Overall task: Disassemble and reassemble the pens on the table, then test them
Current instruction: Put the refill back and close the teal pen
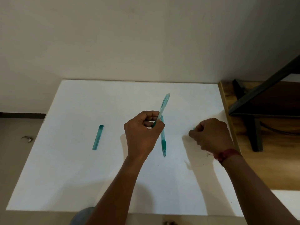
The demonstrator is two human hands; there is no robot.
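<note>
My left hand (142, 132) grips a translucent teal pen barrel (164, 103) that points up and away from me over the white table (81, 168). Right below that hand a second teal pen (163, 143) lies on the table, its tip toward me. My right hand (209, 135) is curled low over the table at the right and pinches a small teal part (193, 128), of which only a bit shows. A teal pen case (98, 137) lies flat to the left.
A wooden surface (259, 159) with a dark metal frame (259, 95) adjoins the table's right edge. A plain wall (129, 38) rises behind the table. A red band (224, 155) is on my right wrist.
</note>
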